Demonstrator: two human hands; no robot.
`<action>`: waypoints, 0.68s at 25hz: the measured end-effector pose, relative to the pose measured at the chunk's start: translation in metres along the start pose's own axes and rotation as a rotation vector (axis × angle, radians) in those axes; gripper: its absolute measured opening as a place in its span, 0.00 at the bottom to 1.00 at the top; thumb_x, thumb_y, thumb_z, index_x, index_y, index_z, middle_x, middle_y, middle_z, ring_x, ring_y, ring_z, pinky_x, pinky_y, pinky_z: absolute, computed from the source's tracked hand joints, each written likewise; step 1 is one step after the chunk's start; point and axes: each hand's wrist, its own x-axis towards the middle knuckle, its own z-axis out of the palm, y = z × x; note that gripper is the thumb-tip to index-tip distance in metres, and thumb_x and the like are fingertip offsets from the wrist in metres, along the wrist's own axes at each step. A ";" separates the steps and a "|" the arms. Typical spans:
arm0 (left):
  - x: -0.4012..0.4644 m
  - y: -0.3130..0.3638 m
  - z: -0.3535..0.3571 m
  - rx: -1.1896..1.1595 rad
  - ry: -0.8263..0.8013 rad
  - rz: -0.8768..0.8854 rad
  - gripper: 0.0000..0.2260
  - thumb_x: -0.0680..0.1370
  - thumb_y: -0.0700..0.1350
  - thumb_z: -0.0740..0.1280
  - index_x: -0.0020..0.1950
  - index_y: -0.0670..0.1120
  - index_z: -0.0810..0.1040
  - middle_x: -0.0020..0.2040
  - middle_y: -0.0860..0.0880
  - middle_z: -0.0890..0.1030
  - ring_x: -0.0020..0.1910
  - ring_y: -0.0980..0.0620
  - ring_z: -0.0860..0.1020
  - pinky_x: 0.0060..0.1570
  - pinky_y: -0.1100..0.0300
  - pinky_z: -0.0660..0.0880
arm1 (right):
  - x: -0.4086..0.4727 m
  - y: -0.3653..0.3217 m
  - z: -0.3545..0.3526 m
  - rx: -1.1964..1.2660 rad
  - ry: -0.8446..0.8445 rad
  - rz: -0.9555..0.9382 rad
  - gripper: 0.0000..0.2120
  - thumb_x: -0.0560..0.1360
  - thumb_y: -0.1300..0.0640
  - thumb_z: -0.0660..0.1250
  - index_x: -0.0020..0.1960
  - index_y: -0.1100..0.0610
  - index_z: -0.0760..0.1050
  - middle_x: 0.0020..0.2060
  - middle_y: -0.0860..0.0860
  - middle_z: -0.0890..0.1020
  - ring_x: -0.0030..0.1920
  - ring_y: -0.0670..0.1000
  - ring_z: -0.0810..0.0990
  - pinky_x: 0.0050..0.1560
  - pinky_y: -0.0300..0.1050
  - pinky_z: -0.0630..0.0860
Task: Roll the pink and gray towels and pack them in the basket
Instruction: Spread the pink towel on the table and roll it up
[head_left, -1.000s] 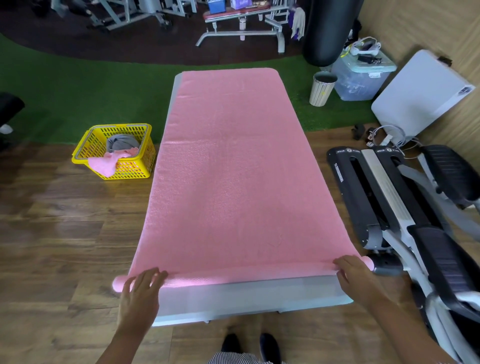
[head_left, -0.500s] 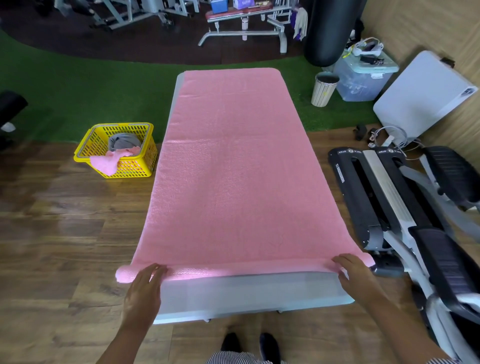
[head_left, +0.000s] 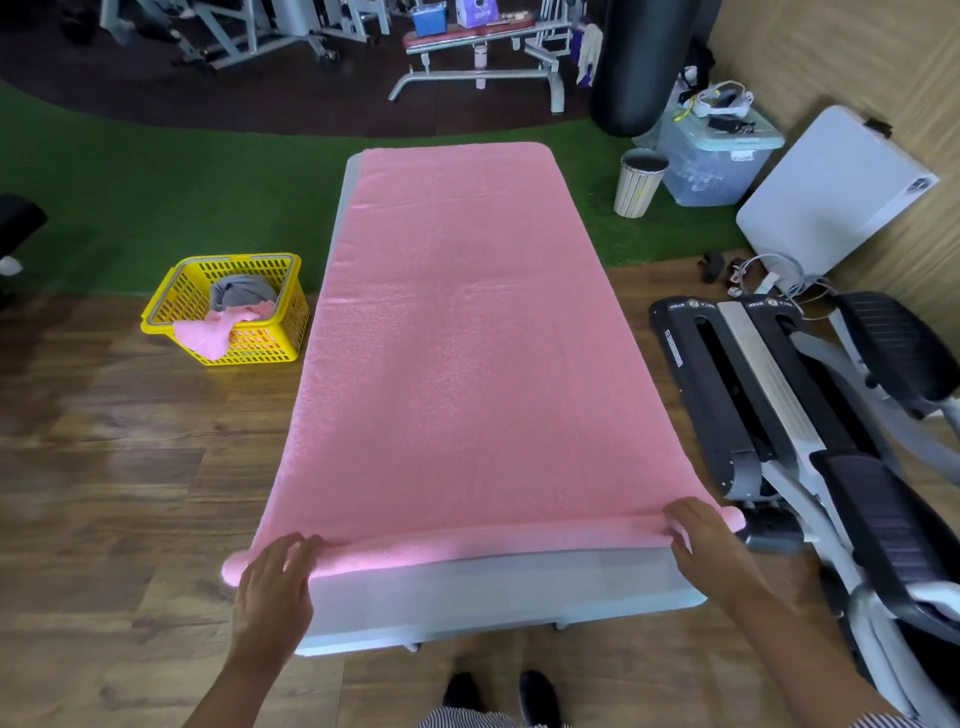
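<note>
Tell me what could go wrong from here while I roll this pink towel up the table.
1. The pink towel overhangs both sides of the table, and the roll's ends stick out past the left hand and right hand, so the ends may sag and the roll may loosen or cone.
2. With both hands near the ends, the unsupported middle might lag and bunch.
3. The yellow basket already holds towels, one draped over its rim, so this roll may fit poorly.
</note>
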 end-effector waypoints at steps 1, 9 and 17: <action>0.002 0.003 -0.001 0.010 0.028 0.001 0.13 0.70 0.31 0.65 0.52 0.43 0.80 0.48 0.42 0.81 0.46 0.40 0.81 0.45 0.43 0.76 | 0.001 0.002 0.002 -0.023 0.012 -0.005 0.14 0.67 0.73 0.68 0.51 0.62 0.78 0.49 0.54 0.79 0.53 0.56 0.77 0.57 0.49 0.73; -0.001 0.004 0.010 0.009 -0.030 0.073 0.17 0.74 0.44 0.58 0.54 0.39 0.81 0.51 0.45 0.82 0.50 0.44 0.78 0.58 0.43 0.72 | -0.005 0.003 0.007 -0.088 -0.015 0.031 0.17 0.64 0.69 0.74 0.52 0.60 0.80 0.51 0.53 0.80 0.54 0.55 0.79 0.54 0.50 0.76; 0.000 0.002 0.003 0.049 -0.133 0.121 0.26 0.62 0.36 0.49 0.49 0.40 0.81 0.40 0.45 0.81 0.35 0.41 0.80 0.37 0.46 0.78 | -0.008 0.002 0.001 -0.066 -0.050 0.078 0.06 0.70 0.61 0.65 0.45 0.60 0.79 0.41 0.52 0.80 0.45 0.54 0.78 0.43 0.49 0.77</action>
